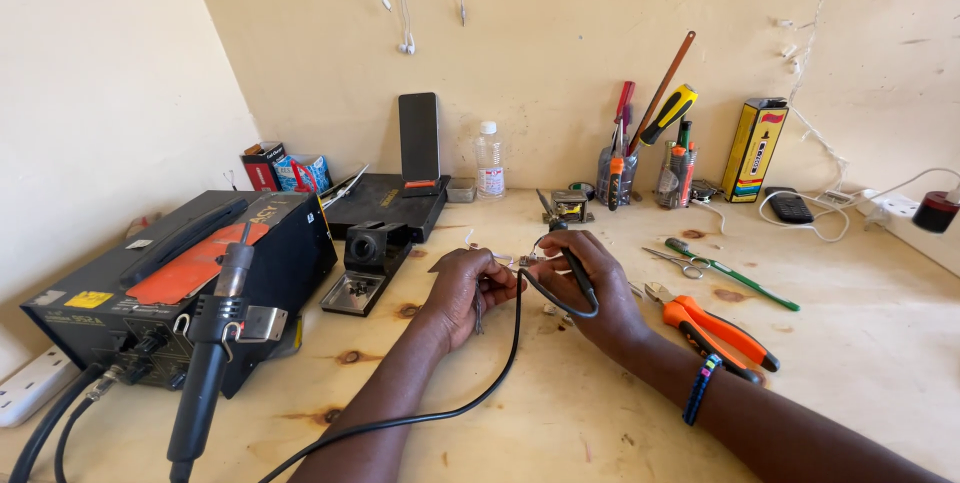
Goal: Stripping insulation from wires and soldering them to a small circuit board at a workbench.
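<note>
Pale plywood forms the workbench (pixel 560 413) seen from above by the person seated at it; both bare forearms reach in from the lower edge toward its middle. Taking the black soldering station (pixel 150 283) as the landmark, a boxy unit with an orange panel at the bench's left end: the left hand (pixel 462 288) rests just to its right, fingers curled shut around something small and thin, too small to identify; the right hand (pixel 590 278) lies further right again, almost touching the left, closed in a pen grip around a black soldering iron (pixel 577 268) whose tip points toward the left hand; the iron's black cable (pixel 500 363) loops under the hands and trails back toward the bench's near edge. A hot-air handle (pixel 215 333) hangs upright on the station's front face; a small black iron stand (pixel 365 268) sits just right of the station, between it and the left hand. Far to the station's right, beyond the right hand, lie orange-handled pliers (pixel 715 333), small scissors (pixel 680 263) and a green screwdriver (pixel 735 275); a beaded bracelet (pixel 702 388) circles the right wrist. Against the back wall, well right of the station, stand a clear plastic bottle (pixel 489 161) and cups of tools (pixel 640 163).
</note>
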